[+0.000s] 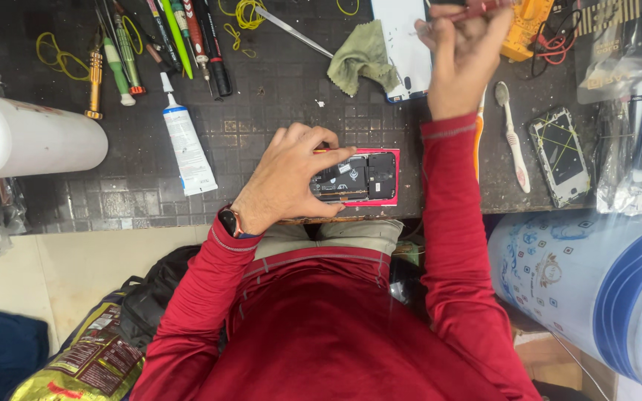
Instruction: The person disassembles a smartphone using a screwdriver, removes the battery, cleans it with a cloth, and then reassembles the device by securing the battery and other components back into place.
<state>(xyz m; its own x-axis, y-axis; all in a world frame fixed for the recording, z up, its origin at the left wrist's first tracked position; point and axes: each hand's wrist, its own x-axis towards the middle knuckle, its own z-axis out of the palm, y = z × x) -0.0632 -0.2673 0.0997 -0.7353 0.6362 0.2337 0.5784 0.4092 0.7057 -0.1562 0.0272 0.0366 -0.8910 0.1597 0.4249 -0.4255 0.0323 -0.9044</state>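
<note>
An opened phone with a red frame [380, 178] lies at the near edge of the dark workbench [276, 89], its inner boards exposed. My left hand [291, 178] rests on its left part, fingers curled over it and gripping it. My right hand [462, 52] is stretched to the far side of the bench, closed around a thin red-handled tool [484, 9] near a white phone back cover [403, 44]. A green cloth [362, 56] lies just left of that cover.
Several screwdrivers and pens [165, 41] lie at the far left, with a white glue tube [187, 141] and a large white cylinder [31, 137]. A toothbrush [513, 134], a bare phone frame [561, 154] and a yellow meter [525, 30] are right. A blue-white bucket [596, 289] stands below.
</note>
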